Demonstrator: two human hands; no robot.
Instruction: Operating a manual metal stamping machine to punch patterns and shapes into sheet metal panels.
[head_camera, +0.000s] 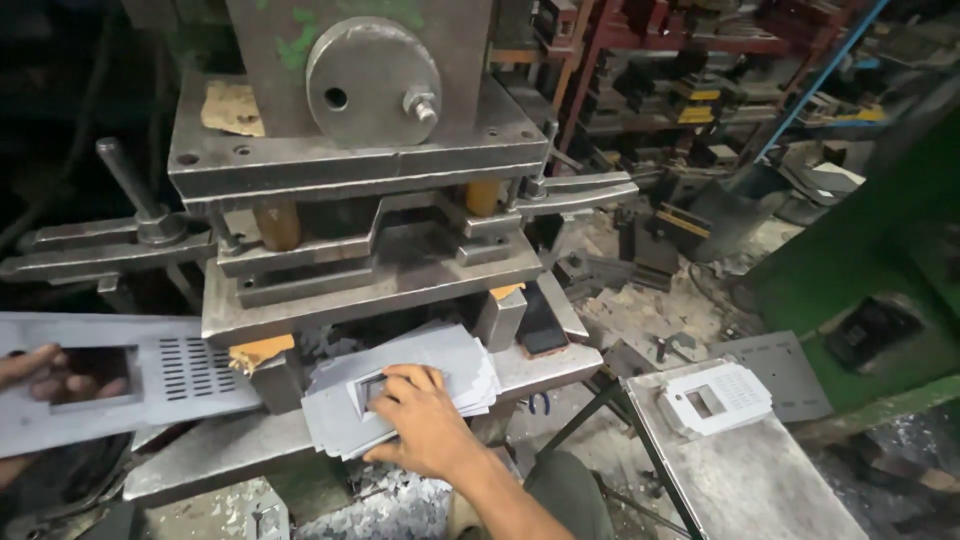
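From the head camera, looking down at a heavy grey press (360, 200) with a round steel disc (372, 82) bolted to its front and a black-knobbed lever (128, 180) sticking up at its left. Right hand (425, 425) laid palm-down on a fanned stack of thin grey metal sheets (440, 375) resting on the press bed (540, 368), fingertips (395, 385) curled at the edge of a rectangular cut-out in the top sheet (pressing flat rather than pinching, so not a closed grasp; fingers spread loosely). Left hand (45, 375) at the far left edge, only partly in frame, holding a long punched metal strip (150, 375) with fingers showing through its rectangular window; strip slotted in a small grid just right of that window and reaching toward the gap under the press die, its right end close to an orange block (258, 352). Exactly how tight the left grip is: hard to tell, thumb hidden. Right of the press, a small steel table (760, 480) carrying a short pile of pale finished plates (715, 398), well apart from both hands. Behind, red shelving (680, 70) loaded with dark tooling, a green machine body (860, 260) at the right, and metal scrap (390, 505) scattered on the floor below the bed. A knee in dark green trousers (565, 495) visible at the bottom.
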